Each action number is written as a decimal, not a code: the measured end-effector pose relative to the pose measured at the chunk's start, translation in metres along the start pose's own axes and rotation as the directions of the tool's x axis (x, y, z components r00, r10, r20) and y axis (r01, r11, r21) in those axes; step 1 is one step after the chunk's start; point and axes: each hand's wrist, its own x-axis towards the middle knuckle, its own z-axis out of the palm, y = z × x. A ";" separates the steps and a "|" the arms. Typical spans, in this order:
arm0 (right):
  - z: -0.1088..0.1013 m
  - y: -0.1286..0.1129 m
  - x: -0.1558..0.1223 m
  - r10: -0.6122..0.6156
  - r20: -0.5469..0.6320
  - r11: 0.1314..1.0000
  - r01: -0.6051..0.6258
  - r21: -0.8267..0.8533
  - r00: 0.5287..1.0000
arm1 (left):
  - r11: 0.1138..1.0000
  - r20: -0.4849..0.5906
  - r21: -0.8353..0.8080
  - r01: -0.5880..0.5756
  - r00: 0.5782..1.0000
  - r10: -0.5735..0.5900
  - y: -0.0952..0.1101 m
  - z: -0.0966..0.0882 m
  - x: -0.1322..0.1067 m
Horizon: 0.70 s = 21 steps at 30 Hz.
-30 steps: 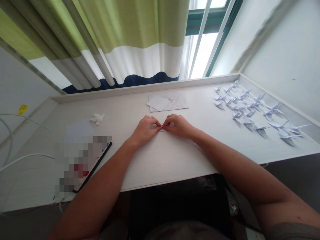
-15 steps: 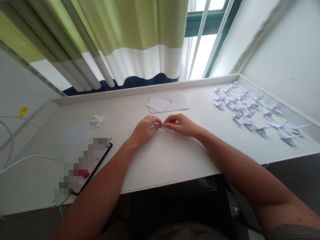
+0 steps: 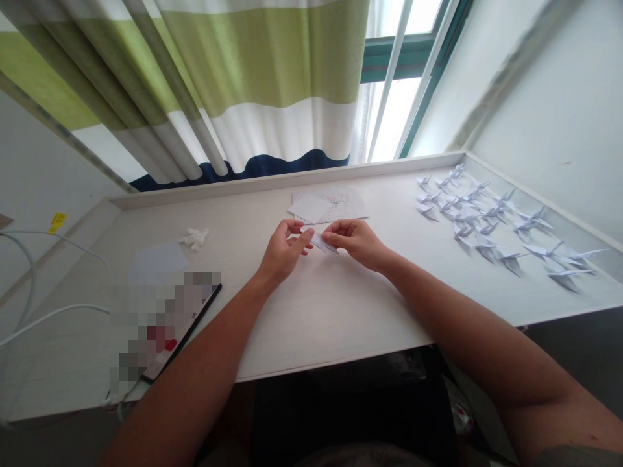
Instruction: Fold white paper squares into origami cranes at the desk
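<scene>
Working on a small white folded paper piece (image 3: pixel 323 244), lifted just off the pale white wooden desk (image 3: pixel 341 311) near its middle, between the two hands. Pinching the right end of the piece with the right hand (image 3: pixel 357 241), with thumb and forefinger closing on the paper. Reaching for the left tip with the left hand (image 3: pixel 285 250), with fingers loosely spread and curled and the forefinger stretching toward the paper; touching or only nearing it, too small to tell. Judging from the narrow pointed shape, shaping a fold midway rather than starting a fresh sheet. Judging the next move as calling for a light, exact grip from the left fingertips on that thin tip, without crushing the creases. Working just in front of a loose stack of white paper sheets (image 3: pixel 335 206), near it but apart. Having a flock of finished white paper cranes (image 3: pixel 487 217) well off to the right, close to the raised white desk rim (image 3: pixel 540 194). Having a crumpled white tissue (image 3: pixel 195 238), a pale square sheet (image 3: pixel 158 263) and a dark-edged flat device (image 3: pixel 187 321) off to the left, the device lying near the front edge. Having bare desk between the hands and the front edge, with room for lowering and pressing the paper.
</scene>
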 end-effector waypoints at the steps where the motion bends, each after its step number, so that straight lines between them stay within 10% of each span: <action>1: 0.001 0.001 0.001 -0.024 -0.048 1.000 0.023 -0.019 0.999 | 0.999 0.034 0.012 0.046 0.998 -0.046 0.000 0.001 -0.001; 9: 0.005 0.004 0.002 -0.076 -0.118 0.997 0.073 -0.027 0.990 | 1.000 0.067 -0.001 0.013 0.998 -0.013 -0.010 0.008 -0.002; 21: -0.016 -0.006 -0.002 -0.237 0.283 0.872 0.332 -0.360 0.929 | 0.998 0.296 0.001 0.058 0.953 -0.056 -0.009 -0.003 -0.001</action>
